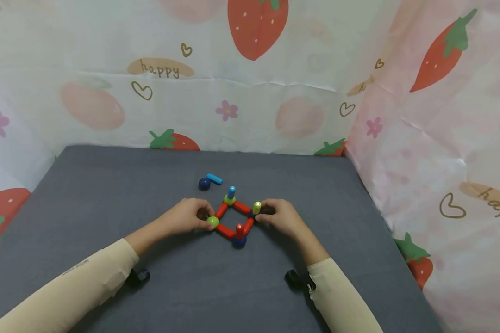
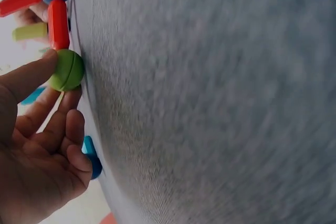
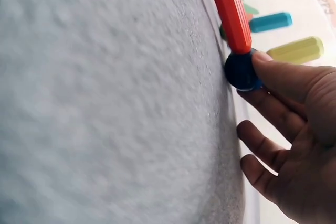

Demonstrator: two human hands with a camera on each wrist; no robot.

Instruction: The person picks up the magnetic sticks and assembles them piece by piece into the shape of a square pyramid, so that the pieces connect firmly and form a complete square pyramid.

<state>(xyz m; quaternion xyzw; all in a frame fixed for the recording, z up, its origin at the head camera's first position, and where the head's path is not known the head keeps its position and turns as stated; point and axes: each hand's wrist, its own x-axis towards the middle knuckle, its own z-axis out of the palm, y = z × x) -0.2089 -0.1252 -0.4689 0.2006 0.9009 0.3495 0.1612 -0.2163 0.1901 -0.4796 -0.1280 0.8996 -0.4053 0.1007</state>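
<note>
Red rods (image 1: pixel 225 231) and balls form a four-sided frame lying on the grey cloth. My left hand (image 1: pixel 187 215) pinches the green ball (image 2: pixel 68 71) at its left corner between thumb and fingers. At the right corner, my right hand (image 1: pixel 284 217) pinches a dark blue ball (image 3: pixel 242 71); a yellow-green rod (image 1: pixel 256 208) stands up from it. Another dark blue ball (image 1: pixel 239 242) forms the front corner, topped by an upright red rod (image 1: pixel 239 230). The back corner is a second green ball (image 1: pixel 229 200) carrying an upright light blue rod (image 1: pixel 231 192).
Behind the frame lie a loose dark blue ball (image 1: pixel 204 184) and a loose light blue rod (image 1: pixel 214 179), close together. Dark grey cloth (image 1: pixel 108 185) covers the table. A strawberry-print curtain (image 1: pixel 250 129) rises along its back and sides.
</note>
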